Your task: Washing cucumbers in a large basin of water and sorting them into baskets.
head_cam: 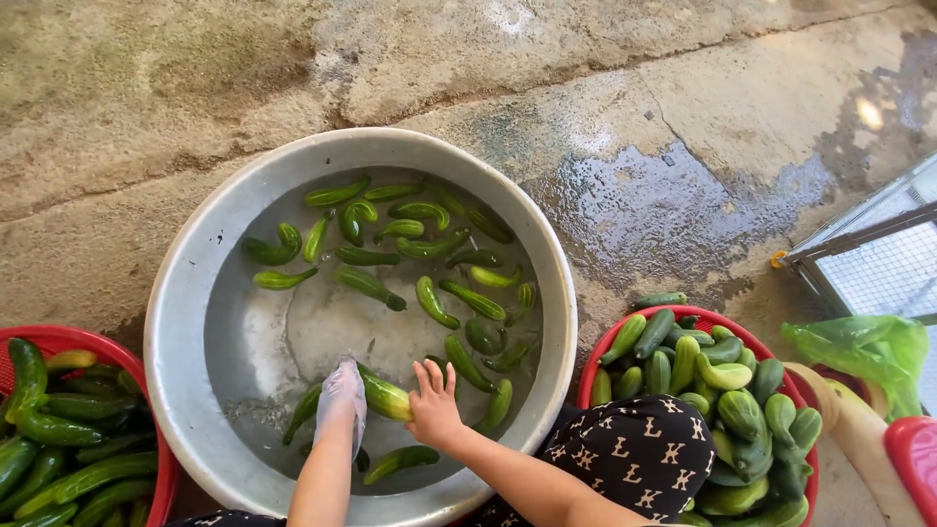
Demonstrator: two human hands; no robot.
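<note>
Nearest, a knee in dark patterned cloth (639, 454) at the bottom edge, partly covering the right-hand red basket (625, 337), heaped with cucumbers. Just left of it, two bare forearms reaching into the big grey metal basin (185, 322) on the concrete floor (146, 107). Left hand (342, 398) in a thin clear glove, dipped in the shallow water, fingers (347, 376) pressed together and wrapped over one end of a cucumber (387, 398). Right hand (433, 400) bare, fingers (426, 376) slightly spread and laid across the other end of that same cucumber, near the basin's front rim. More cucumbers close about the hands, one (402, 459) just beneath them. At the lower left corner, a second red basket (59, 340) full of cucumbers. At the right edge, a crumpled green plastic bag (864, 346). Farther on, loose cucumbers (420, 244) floating toward the basin's far rim. Beyond, a wet dark patch (664, 210) on the floor and a wire-mesh frame (874, 259).
</note>
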